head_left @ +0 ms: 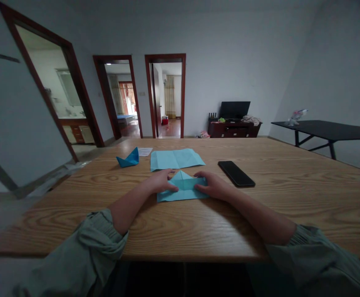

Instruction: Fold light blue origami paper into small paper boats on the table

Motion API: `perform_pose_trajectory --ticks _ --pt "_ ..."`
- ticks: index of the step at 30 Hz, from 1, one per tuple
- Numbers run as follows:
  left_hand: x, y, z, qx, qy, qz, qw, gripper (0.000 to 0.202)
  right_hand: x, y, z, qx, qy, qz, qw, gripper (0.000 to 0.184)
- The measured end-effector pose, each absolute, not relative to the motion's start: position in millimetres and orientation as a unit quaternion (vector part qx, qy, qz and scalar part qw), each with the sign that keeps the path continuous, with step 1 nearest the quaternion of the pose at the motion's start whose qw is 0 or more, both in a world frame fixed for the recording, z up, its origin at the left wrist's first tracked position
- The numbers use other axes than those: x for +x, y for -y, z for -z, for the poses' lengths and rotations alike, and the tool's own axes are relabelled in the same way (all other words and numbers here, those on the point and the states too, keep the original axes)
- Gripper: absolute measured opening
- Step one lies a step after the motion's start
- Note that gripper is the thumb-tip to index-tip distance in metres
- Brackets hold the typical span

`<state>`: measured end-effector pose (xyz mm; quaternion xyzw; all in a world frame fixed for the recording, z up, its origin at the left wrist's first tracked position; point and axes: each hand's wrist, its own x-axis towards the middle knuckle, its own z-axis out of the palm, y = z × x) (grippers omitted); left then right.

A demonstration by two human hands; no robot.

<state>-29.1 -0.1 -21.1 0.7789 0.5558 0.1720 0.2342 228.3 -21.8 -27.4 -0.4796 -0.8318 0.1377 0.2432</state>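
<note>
Two grips, left grip [160, 182] and right grip [215, 185], rest spread on a folded sheet [184, 194] between them on the wooden desk [195, 235]. Beyond lies a creased sheet [176, 159]; to their left, a paper boat [129, 159]; to their right, a phone [236, 173]. Farther off, three door frames [183, 97] and a TV [235, 110] line the pale wall [223, 53].

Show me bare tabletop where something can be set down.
The wooden table is bare right of the black phone and left of the left forearm. A smaller patch lies between the folded paper and the near edge. Crowded: the middle, where left hand and right hand touch that paper, with the creased sheet just beyond.
</note>
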Motion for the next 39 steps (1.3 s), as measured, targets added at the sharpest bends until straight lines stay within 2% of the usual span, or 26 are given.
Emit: perform_pose_trajectory --ticks 2,6,10,14,18,20,22,27,33,39 --pt "-30 -2 21 0.776 -0.553 -0.165 0.252 0.082 227 23 25 -0.480 0.831 -0.138 0.243 0.043" --pt "-32 -1 17 0.805 -0.493 -0.148 0.293 0.047 228 24 24 -0.494 0.822 -0.144 0.245 0.051" --pt "-33 3 13 0.825 -0.411 -0.197 0.335 0.038 235 18 27 -0.498 0.813 -0.160 0.257 0.054" --pt "-32 8 9 0.845 -0.423 -0.254 0.208 0.024 241 13 27 -0.481 0.816 -0.115 0.297 0.027" --pt "-35 9 3 0.867 -0.387 -0.311 0.046 0.015 243 15 19 -0.428 0.823 0.023 0.372 0.016" --pt "-38 8 1 0.876 -0.363 -0.319 -0.006 0.015 245 16 16 -0.422 0.824 0.082 0.369 0.015" --pt "-42 5 2 0.885 -0.361 -0.293 -0.029 0.016 247 16 17 -0.429 0.835 0.108 0.328 0.015" --pt "-48 -3 16 0.889 -0.429 -0.158 0.036 0.019 252 7 27 -0.433 0.884 0.005 0.178 0.030" --pt "-52 -6 19 0.878 -0.454 -0.131 0.075 0.035 260 6 24 -0.430 0.887 -0.067 0.155 0.037" --pt "-62 -9 18 0.884 -0.446 -0.102 0.096 0.049 265 7 23 -0.474 0.862 -0.082 0.157 0.031"
